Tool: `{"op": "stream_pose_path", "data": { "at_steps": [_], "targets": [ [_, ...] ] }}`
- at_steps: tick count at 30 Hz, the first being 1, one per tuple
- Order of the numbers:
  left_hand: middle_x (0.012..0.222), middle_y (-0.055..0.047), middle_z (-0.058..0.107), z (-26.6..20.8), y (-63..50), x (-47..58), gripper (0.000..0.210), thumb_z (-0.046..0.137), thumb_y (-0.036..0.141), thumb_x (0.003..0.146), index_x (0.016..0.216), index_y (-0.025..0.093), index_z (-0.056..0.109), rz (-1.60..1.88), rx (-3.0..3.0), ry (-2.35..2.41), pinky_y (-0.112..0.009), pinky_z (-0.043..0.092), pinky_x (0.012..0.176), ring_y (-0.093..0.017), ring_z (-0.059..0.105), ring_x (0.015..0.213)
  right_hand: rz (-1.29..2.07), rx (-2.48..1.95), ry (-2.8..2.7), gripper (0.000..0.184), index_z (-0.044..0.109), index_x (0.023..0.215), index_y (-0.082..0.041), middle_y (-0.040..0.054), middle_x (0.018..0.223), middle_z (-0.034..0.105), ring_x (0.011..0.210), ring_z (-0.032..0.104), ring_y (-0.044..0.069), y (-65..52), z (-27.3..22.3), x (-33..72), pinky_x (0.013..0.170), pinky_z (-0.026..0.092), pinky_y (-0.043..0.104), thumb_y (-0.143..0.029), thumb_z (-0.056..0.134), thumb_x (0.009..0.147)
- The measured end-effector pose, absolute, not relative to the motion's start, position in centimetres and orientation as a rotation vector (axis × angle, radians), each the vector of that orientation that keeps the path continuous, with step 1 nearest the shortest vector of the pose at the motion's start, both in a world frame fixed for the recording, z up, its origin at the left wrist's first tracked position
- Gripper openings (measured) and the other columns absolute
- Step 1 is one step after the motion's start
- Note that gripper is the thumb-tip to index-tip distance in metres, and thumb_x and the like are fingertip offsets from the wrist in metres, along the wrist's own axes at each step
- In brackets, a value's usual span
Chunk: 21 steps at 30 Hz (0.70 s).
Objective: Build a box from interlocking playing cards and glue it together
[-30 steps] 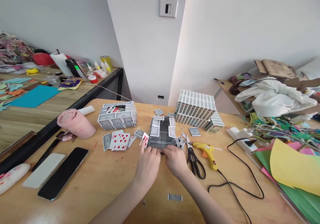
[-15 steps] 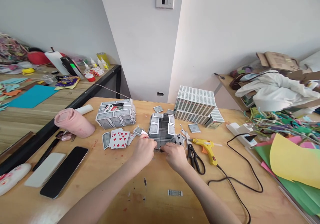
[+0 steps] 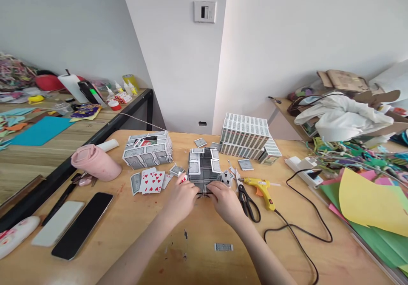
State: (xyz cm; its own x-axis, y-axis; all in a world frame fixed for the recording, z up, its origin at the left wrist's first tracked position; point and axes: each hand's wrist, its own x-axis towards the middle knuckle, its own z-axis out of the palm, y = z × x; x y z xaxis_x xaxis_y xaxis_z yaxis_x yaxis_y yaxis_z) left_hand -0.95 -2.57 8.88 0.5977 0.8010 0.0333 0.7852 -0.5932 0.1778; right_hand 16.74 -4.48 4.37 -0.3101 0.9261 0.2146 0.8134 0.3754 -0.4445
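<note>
An open-topped box made of playing cards (image 3: 200, 175) lies on the table in front of me, its patterned card backs showing and several flaps folded outward along its sides. My left hand (image 3: 184, 196) grips its near left corner with curled fingers. At the near right corner my right hand (image 3: 225, 198) does the same, the fingertips of both hands almost meeting at the near edge. What the thumbs press on is hidden. Loose playing cards (image 3: 153, 181) lie left of my left hand. Black-handled scissors (image 3: 247, 202) and a yellow glue gun (image 3: 262, 188) rest right of my right hand.
A finished-looking card box (image 3: 148, 151) stands at the back left, and stacked card packs (image 3: 245, 136) at the back right. A pink tumbler (image 3: 95, 162) and a black phone (image 3: 83, 225) lie left. The glue gun's cord (image 3: 295, 229) loops across the right, near a power strip (image 3: 302, 170).
The view has shifted slightly. Both hands stay at the near edge of the card box, with the fingers a little more extended over it.
</note>
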Motion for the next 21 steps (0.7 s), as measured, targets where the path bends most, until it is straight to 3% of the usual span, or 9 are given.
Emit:
{"op": "stream_pose_path", "data": {
  "at_steps": [3,6,8,12,17,21],
  "targets": [
    [0.083,-0.003,0.068,9.0,-2.3,-1.0,0.016,0.055,0.028,0.08,0.091,0.022,0.063,0.148,2.729,1.275,-0.055,0.009,0.108,-0.022,0.057,0.096,0.296,-1.531,-2.269,0.041,0.054,0.118,-0.014,0.0123,0.116,0.059,0.115,0.046,0.024,-4.1,5.6,17.1,0.101,0.033,0.038,-0.017,0.056,0.078],
    [0.085,-0.004,0.068,9.2,-1.5,-0.7,0.03,0.062,0.038,0.074,0.099,0.022,0.06,0.068,2.741,1.257,-0.06,0.004,0.106,-0.025,0.057,0.097,0.293,-1.632,-2.419,0.054,0.046,0.127,-0.009,0.0168,0.107,0.062,0.107,0.052,0.027,-3.5,6.8,17.0,0.106,0.018,0.05,-0.023,0.059,0.077],
    [0.087,-0.005,0.067,9.5,-0.9,-0.5,0.035,0.065,0.039,0.07,0.101,0.022,0.059,0.027,2.73,1.237,-0.06,0.006,0.105,-0.025,0.058,0.094,0.328,-1.671,-2.491,0.05,0.046,0.126,-0.011,0.015,0.098,0.064,0.1,0.055,0.027,-3.1,7.3,16.8,0.105,0.013,0.055,-0.023,0.057,0.079],
    [0.095,-0.006,0.064,9.7,-0.2,-0.2,0.036,0.066,0.038,0.068,0.1,0.023,0.059,0.017,2.699,1.2,-0.059,0.01,0.105,-0.025,0.058,0.095,0.436,-1.654,-2.486,0.039,0.054,0.116,-0.017,0.0106,0.105,0.061,0.103,0.054,0.024,-2.5,7.9,16.8,0.105,0.015,0.05,-0.023,0.057,0.077],
    [0.098,-0.008,0.065,9.7,0.1,0.0,0.039,0.065,0.031,0.068,0.105,0.022,0.056,-0.139,2.585,1.207,-0.063,0.01,0.102,-0.028,0.057,0.101,0.56,-1.585,-2.439,0.039,0.057,0.113,-0.016,0.0087,0.106,0.061,0.104,0.053,0.022,-1.8,8.3,17.6,0.102,0.025,0.039,-0.02,0.059,0.074],
    [0.102,-0.007,0.06,9.8,0.6,0.0,0.028,0.062,0.027,0.071,0.098,0.021,0.06,-0.054,2.528,1.238,-0.051,0.025,0.102,-0.026,0.056,0.1,0.569,-1.555,-2.43,0.033,0.059,0.109,-0.016,0.008,0.104,0.062,0.101,0.053,0.02,-1.8,8.3,17.8,0.097,0.03,0.034,-0.018,0.056,0.076]
  ]
}}
